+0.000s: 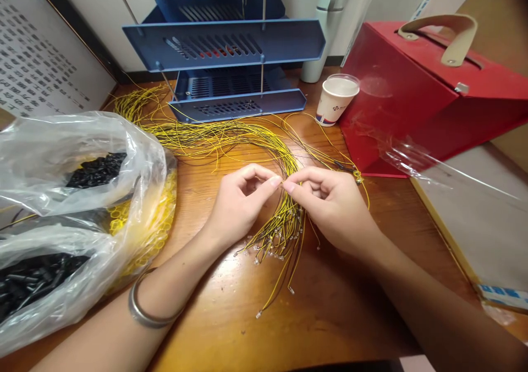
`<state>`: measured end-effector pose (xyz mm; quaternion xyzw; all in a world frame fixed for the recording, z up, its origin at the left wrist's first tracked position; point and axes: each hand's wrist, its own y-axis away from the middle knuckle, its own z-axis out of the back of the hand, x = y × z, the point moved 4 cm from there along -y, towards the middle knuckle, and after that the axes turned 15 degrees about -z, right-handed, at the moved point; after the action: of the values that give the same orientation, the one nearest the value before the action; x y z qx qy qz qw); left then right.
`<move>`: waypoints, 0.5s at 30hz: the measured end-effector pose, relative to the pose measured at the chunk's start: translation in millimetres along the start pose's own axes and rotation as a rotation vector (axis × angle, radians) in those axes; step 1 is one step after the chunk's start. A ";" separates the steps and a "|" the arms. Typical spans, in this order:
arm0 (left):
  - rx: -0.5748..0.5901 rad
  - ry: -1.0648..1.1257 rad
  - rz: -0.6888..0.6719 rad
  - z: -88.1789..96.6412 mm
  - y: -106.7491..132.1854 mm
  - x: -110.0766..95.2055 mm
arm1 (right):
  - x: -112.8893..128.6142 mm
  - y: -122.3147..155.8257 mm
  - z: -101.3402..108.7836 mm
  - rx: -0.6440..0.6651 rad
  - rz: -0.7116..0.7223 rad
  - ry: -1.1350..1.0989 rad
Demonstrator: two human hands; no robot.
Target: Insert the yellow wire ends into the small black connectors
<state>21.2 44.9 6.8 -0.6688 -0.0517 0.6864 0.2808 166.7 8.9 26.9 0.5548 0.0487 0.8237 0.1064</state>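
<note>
A bundle of thin yellow wires (231, 135) with small clear tips lies across the wooden desk (330, 306). My left hand (241, 201) and my right hand (330, 201) meet over the bundle, fingertips touching. Each hand pinches thumb and forefinger together on something tiny that I cannot make out, seemingly a wire end. The wires' clear tips (272, 245) fan out just below my hands. A metal bangle (142, 311) sits on my left wrist.
Clear plastic bags (82, 223) with small black parts and yellow rings lie at the left. A blue stacked paper tray (231, 47) stands at the back, a paper cup (336, 99) beside it, and a red box with a tan handle (433, 86) at the right.
</note>
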 end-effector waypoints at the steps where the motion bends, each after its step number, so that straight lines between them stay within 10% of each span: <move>1: 0.004 0.009 -0.004 -0.5 0.8 0.5 | -0.3 -0.6 0.1 0.008 -0.020 -0.029; 15: 0.013 -0.251 -0.351 0.1 5.2 -14.9 | -12.3 -10.2 -2.8 0.271 -0.375 -0.585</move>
<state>18.7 33.9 17.8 -0.5571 -0.1975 0.7052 0.3916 169.8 16.1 12.7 0.7573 0.2255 0.5824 0.1908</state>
